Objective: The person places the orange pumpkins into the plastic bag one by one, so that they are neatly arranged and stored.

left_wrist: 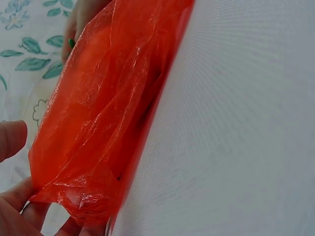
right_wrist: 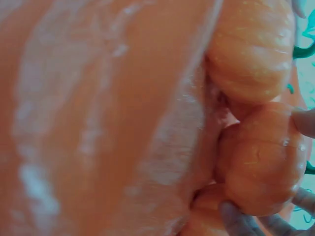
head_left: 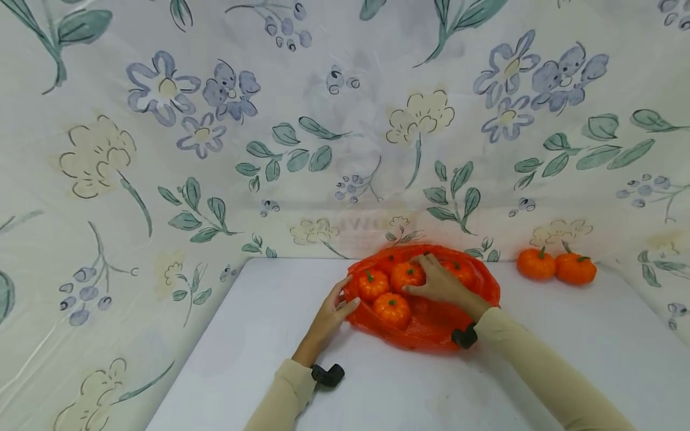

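Note:
A red plastic bag (head_left: 436, 338) lies opened out on the white table, with several small orange pumpkins (head_left: 392, 311) in it. My right hand (head_left: 441, 282) reaches in from the right and grips one pumpkin (right_wrist: 263, 160), its thumb on one side and fingertips on the other. Another pumpkin (right_wrist: 251, 54) is right beside it in the right wrist view. My left hand (head_left: 330, 312) is at the bag's left edge. There its fingers touch the crumpled plastic (left_wrist: 83, 196) from the outer side, while the thumb (left_wrist: 12, 140) stands away from it.
Two more orange pumpkins (head_left: 536, 264) sit side by side at the table's back right. A floral-patterned sheet (head_left: 350, 120) hangs behind the white table (head_left: 259, 311) and along its sides. Each wrist wears a black camera (head_left: 327, 375).

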Tool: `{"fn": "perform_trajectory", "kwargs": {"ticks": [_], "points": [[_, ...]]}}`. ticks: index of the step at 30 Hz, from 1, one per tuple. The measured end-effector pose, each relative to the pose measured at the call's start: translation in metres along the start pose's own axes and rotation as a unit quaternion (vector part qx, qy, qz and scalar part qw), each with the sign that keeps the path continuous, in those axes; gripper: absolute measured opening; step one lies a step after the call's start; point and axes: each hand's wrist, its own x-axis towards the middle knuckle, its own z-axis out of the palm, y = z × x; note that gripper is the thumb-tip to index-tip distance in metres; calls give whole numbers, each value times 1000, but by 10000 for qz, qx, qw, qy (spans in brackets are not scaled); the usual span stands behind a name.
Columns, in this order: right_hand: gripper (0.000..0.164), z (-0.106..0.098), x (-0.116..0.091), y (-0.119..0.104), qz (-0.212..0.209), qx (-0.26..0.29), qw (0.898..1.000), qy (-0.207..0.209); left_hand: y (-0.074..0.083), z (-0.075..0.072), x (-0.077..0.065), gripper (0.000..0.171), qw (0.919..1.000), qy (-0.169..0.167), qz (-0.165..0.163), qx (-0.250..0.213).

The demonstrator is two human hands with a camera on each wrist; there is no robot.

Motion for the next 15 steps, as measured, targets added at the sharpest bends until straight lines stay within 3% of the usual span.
{"fn": "perform_trajectory", "kwargs": {"ticks": [7,15], "points": [[77,13,-9,8,-37,-29,9999,123,-6,4,-5,63,10000,-69,-62,26],[71,10,-4,4,-54,28,9999,117,1,0,-1,63,10000,-26,26,68]]}}
